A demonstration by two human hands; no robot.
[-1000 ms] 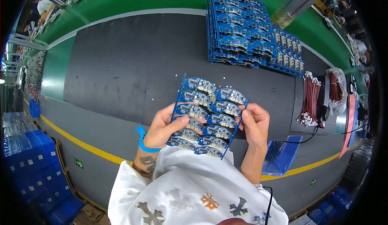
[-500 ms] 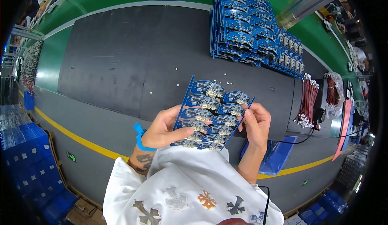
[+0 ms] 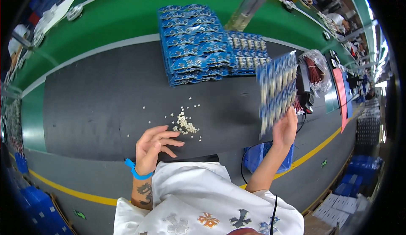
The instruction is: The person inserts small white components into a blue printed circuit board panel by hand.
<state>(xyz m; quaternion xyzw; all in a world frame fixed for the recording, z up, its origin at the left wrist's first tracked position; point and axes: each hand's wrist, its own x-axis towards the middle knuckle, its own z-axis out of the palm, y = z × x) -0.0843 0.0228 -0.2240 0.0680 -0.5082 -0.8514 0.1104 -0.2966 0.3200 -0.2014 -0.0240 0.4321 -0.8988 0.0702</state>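
Note:
My right hand [image 3: 286, 129] grips the lower edge of a blue circuit board panel [image 3: 277, 89], tilted up over the right part of the black mat [image 3: 93, 99]. The panel is blurred, with rows of pale parts across it. Beside a loose heap of small cream-white pieces [image 3: 186, 125], my left hand [image 3: 156, 148] is open, fingers apart, holding nothing. Its fingertips come close to the heap; whether they touch it I cannot tell. A blue band is round my left wrist.
Tall stacks of blue circuit board panels [image 3: 192, 45] stand at the back, with a lower group [image 3: 247, 51] beside them. A metal post [image 3: 249, 6] rises behind. Red wires in a clear bag [image 3: 315, 70] lie at the right. A blue bin [image 3: 258, 157] sits below the mat's front edge.
My left hand has let go of the panel and moved to the cream-white pieces, now seen as a heap. The right hand has carried the panel right and up. The view has shifted.

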